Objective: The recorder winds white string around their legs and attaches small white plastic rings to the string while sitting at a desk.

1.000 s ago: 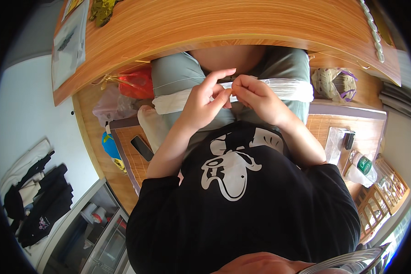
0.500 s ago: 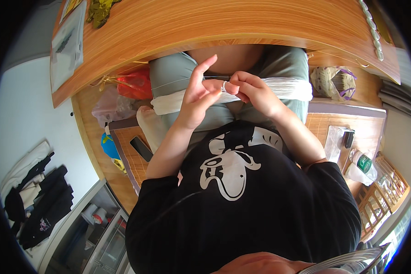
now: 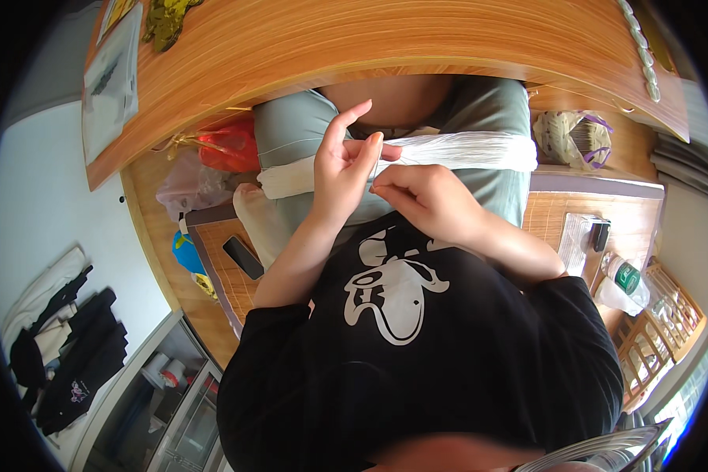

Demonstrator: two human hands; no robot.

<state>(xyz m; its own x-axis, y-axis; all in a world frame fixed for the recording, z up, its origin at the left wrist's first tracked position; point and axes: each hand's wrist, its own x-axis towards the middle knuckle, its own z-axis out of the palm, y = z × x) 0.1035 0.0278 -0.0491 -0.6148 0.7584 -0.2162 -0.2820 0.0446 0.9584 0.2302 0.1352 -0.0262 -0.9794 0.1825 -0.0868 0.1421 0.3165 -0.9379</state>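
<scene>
Across my thighs, over grey-green trousers, lies a long skein of white thread (image 3: 480, 153). Above it, my left hand (image 3: 341, 175) has its thumb pressed to a finger with thin white thread (image 3: 376, 167) pinched there, while another finger points up and away. Close by on the right, my right hand (image 3: 434, 197) is closed in a pinch just below the left fingertips. The thread runs down into its fingers, whose tips are partly hidden. Both hands are in the air over my lap, just in front of my black shirt.
A wooden desk (image 3: 330, 39) curves across in front, with a string of white pieces (image 3: 643, 49) at its right. A phone (image 3: 243, 257) lies on the seat mat at left. Bags, one red (image 3: 230, 145), sit under the desk. A bottle (image 3: 626, 275) and wooden rack (image 3: 659, 315) are at right.
My right hand has moved down and toward my body, drawing away from the left fingers. The white loop on the left finger now shows as thread stretched between the hands.
</scene>
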